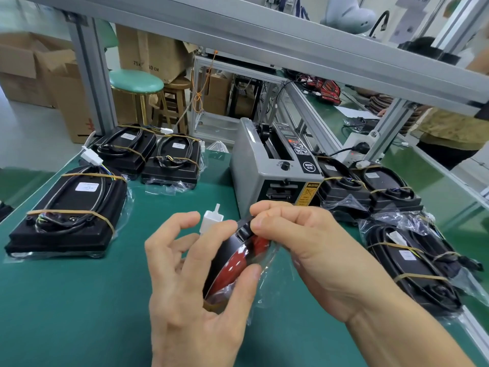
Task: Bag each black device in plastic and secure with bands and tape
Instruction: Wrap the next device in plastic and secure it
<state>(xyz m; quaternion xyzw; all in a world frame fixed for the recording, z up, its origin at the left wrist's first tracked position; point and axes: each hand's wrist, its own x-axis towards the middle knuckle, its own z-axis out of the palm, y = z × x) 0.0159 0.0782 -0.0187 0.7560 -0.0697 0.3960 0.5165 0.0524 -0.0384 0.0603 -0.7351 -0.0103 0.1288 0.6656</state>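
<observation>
My left hand (195, 282) grips a black device with a red face (238, 260), held on edge in clear plastic above the green mat. Its white connector (210, 218) sticks up behind my fingers. My right hand (309, 250) pinches a strip of tape or plastic at the device's top edge. A grey tape dispenser (267, 165) stands just behind my hands. Bagged, banded black devices lie on both sides: one at near left (71, 210), two at far left (148, 154), several at right (412, 263).
The green mat (79, 300) covers the bench, with a metal rail along its right edge. An aluminium frame beam crosses overhead. Behind the bench stand cardboard boxes and a green stool (136, 82). Another person's patterned sleeve (449, 125) shows at far right.
</observation>
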